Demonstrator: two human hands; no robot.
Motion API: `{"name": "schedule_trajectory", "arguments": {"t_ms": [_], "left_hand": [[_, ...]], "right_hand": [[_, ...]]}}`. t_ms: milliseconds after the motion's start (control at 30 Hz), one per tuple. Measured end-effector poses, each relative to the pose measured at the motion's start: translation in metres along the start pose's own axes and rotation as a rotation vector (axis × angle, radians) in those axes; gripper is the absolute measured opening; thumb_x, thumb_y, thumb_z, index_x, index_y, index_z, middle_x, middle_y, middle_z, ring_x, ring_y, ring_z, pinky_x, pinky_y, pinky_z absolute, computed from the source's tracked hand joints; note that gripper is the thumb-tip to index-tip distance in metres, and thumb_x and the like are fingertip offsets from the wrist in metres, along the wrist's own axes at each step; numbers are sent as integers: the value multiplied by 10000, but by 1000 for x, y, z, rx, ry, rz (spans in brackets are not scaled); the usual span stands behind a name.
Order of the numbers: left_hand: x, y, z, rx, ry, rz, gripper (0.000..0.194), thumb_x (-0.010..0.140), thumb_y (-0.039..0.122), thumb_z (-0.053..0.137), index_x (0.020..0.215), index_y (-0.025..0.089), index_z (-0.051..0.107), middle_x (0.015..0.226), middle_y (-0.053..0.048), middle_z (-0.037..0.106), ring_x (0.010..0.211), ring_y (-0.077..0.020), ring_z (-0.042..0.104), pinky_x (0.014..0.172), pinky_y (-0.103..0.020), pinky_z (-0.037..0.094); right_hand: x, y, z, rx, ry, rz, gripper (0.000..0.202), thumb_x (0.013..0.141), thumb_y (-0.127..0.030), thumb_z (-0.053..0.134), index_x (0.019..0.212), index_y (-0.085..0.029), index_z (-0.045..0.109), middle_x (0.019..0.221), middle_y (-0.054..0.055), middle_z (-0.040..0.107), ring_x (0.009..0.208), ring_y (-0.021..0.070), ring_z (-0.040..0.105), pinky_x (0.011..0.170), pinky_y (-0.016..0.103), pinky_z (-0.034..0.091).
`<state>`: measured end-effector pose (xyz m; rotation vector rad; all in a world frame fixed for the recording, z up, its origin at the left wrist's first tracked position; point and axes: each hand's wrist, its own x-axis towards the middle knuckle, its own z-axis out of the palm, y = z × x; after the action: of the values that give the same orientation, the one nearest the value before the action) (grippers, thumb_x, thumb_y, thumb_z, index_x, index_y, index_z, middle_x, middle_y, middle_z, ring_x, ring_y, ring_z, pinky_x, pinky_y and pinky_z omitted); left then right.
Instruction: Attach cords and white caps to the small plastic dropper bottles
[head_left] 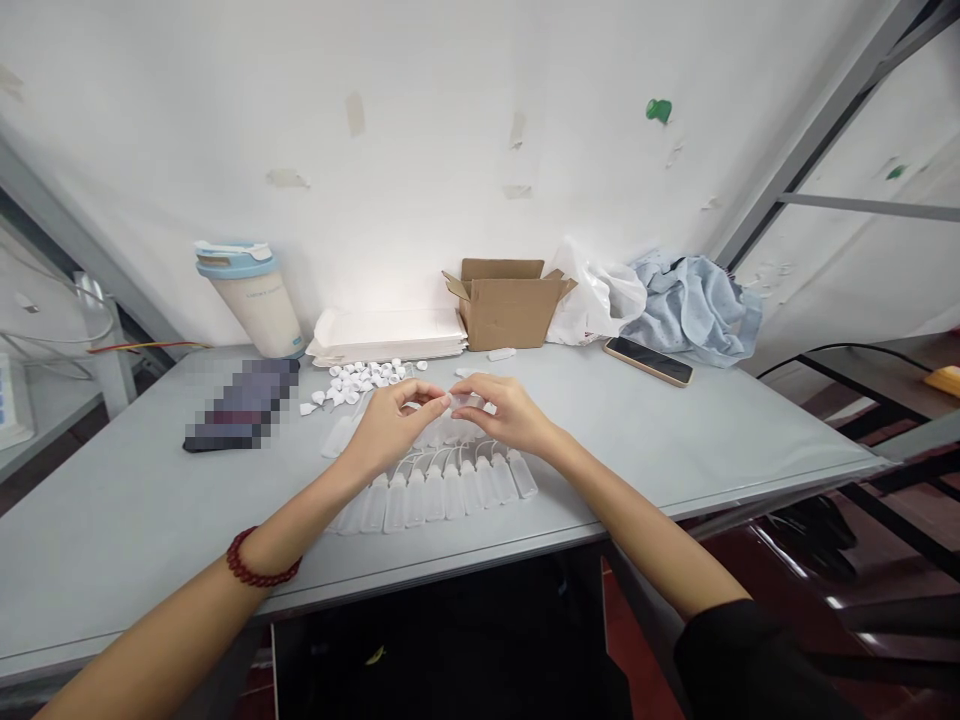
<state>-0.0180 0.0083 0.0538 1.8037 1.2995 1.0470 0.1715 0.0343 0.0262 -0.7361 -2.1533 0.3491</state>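
Observation:
Over the middle of the table, my right hand (514, 412) grips a small translucent plastic bottle (468, 401), tilted onto its side. My left hand (394, 422) pinches at the bottle's left end, fingertips touching those of the right; whatever is in that pinch is hidden. Below both hands lies a row of similar bottles (435, 497) with thin bent tubes, side by side. More translucent bottles lie partly covered behind my hands. Beyond the left hand is a loose pile of small white caps (364, 378).
Along the wall stand a tall cup (255, 305), a stack of white flat boxes (390, 335), an open cardboard box (510, 312), a white plastic bag (592, 295) and a light blue cloth (694, 310). A phone (649, 361) lies at right, a blurred dark item (244, 405) at left.

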Motion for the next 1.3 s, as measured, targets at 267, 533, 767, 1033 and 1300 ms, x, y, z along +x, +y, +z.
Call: {"name": "schedule_trajectory", "arguments": {"t_ms": [267, 533, 767, 1033, 1300], "left_hand": [[-2, 2, -1, 36, 5, 24, 213, 795, 403, 621, 829, 228, 738, 844, -14, 744, 732, -200, 646, 603, -286, 488], [-1, -1, -2, 81, -31, 28, 215, 806, 392, 604, 803, 225, 740, 783, 4, 732, 631, -161, 605, 572, -265, 467], [0, 1, -3, 85, -62, 12, 269, 791, 444, 608, 804, 213, 746, 717, -2, 697, 554, -145, 533, 528, -267, 430], [1, -3, -4, 108, -40, 21, 352, 794, 496, 590, 645, 193, 689, 643, -23, 674, 564, -158, 534, 542, -276, 407], [-1, 1, -5, 63, -66, 42, 314, 818, 480, 594, 766, 188, 697, 745, -24, 691, 658, -174, 587, 561, -270, 435]], "right_hand": [[-2, -3, 2, -15, 21, -51, 280, 902, -213, 584, 1181, -225, 609, 1054, 80, 688, 909, 183, 658, 815, 336, 539], [-2, -5, 6, -44, 21, -114, 232, 910, -173, 557, 1117, -220, 651, 990, 81, 682, 900, 186, 656, 802, 329, 549], [-2, -2, 8, -63, 47, -135, 209, 927, -217, 543, 1113, -190, 635, 946, 93, 690, 856, 184, 650, 750, 315, 539], [-2, 2, 7, -137, 19, -101, 255, 951, -256, 484, 1148, -151, 607, 908, 107, 675, 747, 176, 619, 674, 299, 511], [-2, 1, 5, -97, 14, 1, 255, 918, -240, 513, 1131, -134, 606, 953, 111, 700, 796, 187, 649, 720, 309, 507]]}}
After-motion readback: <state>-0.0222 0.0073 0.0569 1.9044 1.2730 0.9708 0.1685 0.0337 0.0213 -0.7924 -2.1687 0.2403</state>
